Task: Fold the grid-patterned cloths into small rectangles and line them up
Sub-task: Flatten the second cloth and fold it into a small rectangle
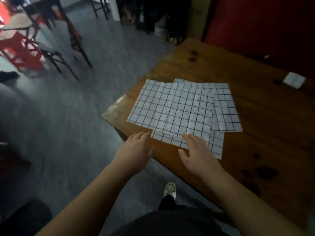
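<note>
Several white cloths with a black grid (179, 108) lie flat and overlapping near the left corner of a brown wooden table (255, 133). One cloth (226, 114) sticks out to the right from under the pile, and another (216, 145) juts toward me. My left hand (134, 150) hovers with spread fingers just left of the pile's near edge, fingertips close to the cloth corner. My right hand (197, 154) is spread over the near edge of the pile, its fingertips on or just above the cloth. Neither hand holds anything.
A small white square (294, 80) lies at the far right of the table. Dark stains mark the wood near me on the right. Left of the table is grey floor with dark chairs (56, 53) and red furniture (22, 48). My shoe (170, 189) shows below the table edge.
</note>
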A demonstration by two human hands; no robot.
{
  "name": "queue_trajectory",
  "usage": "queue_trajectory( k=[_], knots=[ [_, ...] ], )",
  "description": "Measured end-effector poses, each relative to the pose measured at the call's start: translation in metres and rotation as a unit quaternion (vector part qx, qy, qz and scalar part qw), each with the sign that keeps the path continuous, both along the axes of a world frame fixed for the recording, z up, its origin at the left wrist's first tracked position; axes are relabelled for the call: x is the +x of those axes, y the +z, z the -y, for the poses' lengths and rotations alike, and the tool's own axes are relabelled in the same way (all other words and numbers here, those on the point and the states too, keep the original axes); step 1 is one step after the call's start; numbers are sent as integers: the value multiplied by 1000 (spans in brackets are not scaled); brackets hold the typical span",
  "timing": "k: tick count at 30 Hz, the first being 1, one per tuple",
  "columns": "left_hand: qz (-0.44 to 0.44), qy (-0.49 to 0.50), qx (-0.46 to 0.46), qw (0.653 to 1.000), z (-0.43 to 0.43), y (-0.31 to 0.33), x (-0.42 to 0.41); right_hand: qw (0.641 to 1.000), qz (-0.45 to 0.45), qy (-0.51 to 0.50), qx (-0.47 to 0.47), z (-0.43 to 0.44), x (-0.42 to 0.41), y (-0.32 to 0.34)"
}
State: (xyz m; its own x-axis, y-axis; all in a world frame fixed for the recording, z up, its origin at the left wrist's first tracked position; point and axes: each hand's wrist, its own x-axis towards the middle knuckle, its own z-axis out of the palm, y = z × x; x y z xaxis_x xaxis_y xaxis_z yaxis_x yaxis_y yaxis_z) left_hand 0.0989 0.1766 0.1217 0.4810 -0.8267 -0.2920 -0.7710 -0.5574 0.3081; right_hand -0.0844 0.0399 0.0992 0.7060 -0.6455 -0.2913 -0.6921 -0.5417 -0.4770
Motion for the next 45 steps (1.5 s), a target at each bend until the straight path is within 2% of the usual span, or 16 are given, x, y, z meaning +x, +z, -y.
queue_trajectory(
  k=[6,9,12,14,20,24,31,35,41,45],
  knots=[
    [-20,-48,43,998,76,-23,43,996,-51,-66,30,64,23,-41],
    [-44,-77,101,991,95,-47,65,992,-87,-80,46,73,34,-58],
    [-27,-116,151,981,110,-93,98,987,-126,-83,56,77,45,-77],
    [-29,-106,166,980,121,-104,116,984,-148,-83,52,77,55,-86],
    [-47,-138,155,977,146,-116,175,976,-191,-102,31,70,89,-95],
    [-45,-196,146,969,164,-124,212,974,-186,-119,39,56,126,-97],
    [-9,-331,158,930,175,-136,254,960,-218,-171,39,42,190,-109],
    [0,-373,140,917,177,-135,265,944,-246,-220,28,45,189,-110],
    [-54,-432,102,894,167,-137,252,927,-272,-255,32,80,172,-116],
    [-60,-478,117,869,164,-138,228,922,-275,-272,27,103,159,-120]
  ],
)
